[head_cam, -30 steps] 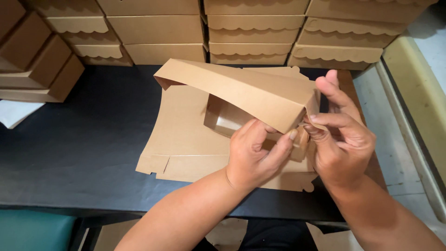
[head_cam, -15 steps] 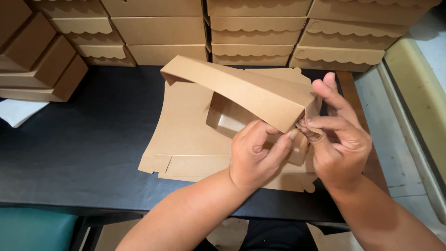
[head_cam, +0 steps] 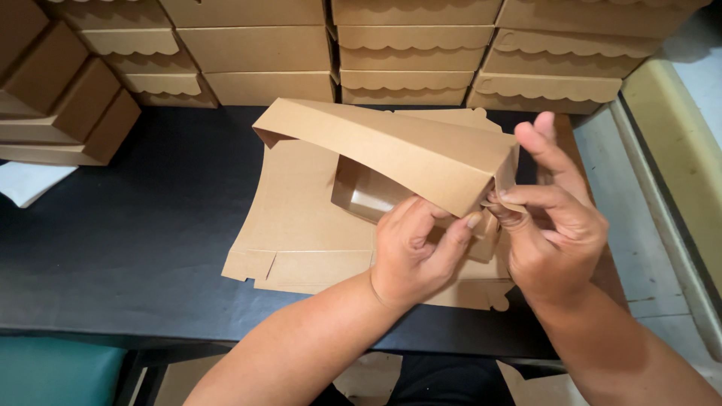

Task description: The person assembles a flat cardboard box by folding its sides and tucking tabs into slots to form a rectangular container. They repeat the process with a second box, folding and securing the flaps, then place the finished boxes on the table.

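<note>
Brown cardboard box blank (head_cam: 301, 218), partly folded, lies on the black bench (head_cam: 135, 240) with one long flap raised. Left hand (head_cam: 414, 252) pinches a corner tab at the flap's right end; right hand (head_cam: 553, 225) grips the same corner, upper fingers extended. Finished boxes (head_cam: 406, 56) stacked behind, just beyond the blank.

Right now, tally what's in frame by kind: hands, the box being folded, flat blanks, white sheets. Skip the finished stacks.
Hands: 2, left hand and right hand, both on the box corner
Half-folded brown box: 1
Pile of flat brown blanks under it: 1, sheets uncountable
White sheet at table edge: 1
Total: 5
</note>
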